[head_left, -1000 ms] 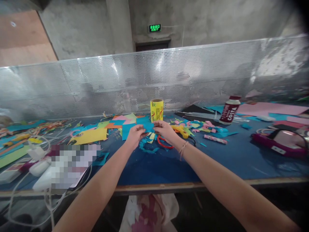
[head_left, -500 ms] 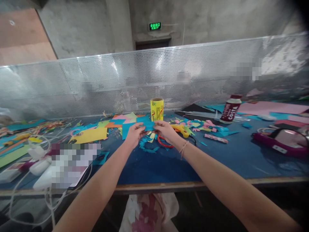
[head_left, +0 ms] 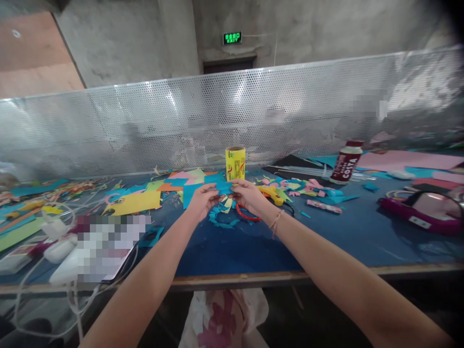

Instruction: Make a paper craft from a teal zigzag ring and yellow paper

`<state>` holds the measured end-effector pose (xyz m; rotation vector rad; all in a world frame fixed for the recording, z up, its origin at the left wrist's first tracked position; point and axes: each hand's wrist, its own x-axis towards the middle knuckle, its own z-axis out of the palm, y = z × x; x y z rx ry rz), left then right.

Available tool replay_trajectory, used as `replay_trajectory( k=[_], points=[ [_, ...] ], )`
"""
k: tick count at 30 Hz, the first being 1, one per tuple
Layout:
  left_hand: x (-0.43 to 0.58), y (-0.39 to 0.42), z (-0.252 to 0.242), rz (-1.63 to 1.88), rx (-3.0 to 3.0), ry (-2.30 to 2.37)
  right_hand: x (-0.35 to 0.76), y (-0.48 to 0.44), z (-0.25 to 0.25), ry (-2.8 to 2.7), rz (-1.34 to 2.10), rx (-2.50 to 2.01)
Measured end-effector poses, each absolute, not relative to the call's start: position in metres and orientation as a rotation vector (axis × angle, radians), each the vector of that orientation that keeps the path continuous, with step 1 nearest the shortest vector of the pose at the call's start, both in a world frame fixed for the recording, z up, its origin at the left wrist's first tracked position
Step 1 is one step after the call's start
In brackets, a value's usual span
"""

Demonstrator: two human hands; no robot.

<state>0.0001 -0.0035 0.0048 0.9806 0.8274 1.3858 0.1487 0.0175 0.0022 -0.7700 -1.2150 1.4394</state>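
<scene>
A piece of blue paper (head_left: 224,188) is stretched between my two hands above the table. My left hand (head_left: 205,199) pinches its left end with thumb and fingers. At the opposite end, my right hand (head_left: 247,194) grips the paper the same way. Just behind stands a yellow cardboard tube (head_left: 235,164), upright. Below the hands lies a curled, fringed strip of blue paper (head_left: 222,223). Scissors with red handles (head_left: 248,217) lie partly hidden under my right hand, and a yellow glue gun (head_left: 272,195) rests to its right.
Paper scraps (head_left: 300,186) litter the table (head_left: 232,258). A Costa bottle (head_left: 347,163) and a purple device (head_left: 420,215) stand to the right. White cables (head_left: 22,302) and a yellow sheet (head_left: 134,203) lie left. A perforated metal screen (head_left: 155,130) closes off the back.
The blue paper between my hands has dipped slightly, and my fingers have shifted very little. Everything else looks the same.
</scene>
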Motion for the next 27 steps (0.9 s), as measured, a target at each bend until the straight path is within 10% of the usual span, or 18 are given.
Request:
replay_trajectory(
  k=[27],
  points=[
    [-0.0005, -0.0004, -0.0015, 1.410, 1.203, 0.875, 0.1488, 0.0236, -0.0064, -1.489, 1.046, -0.809]
  ],
)
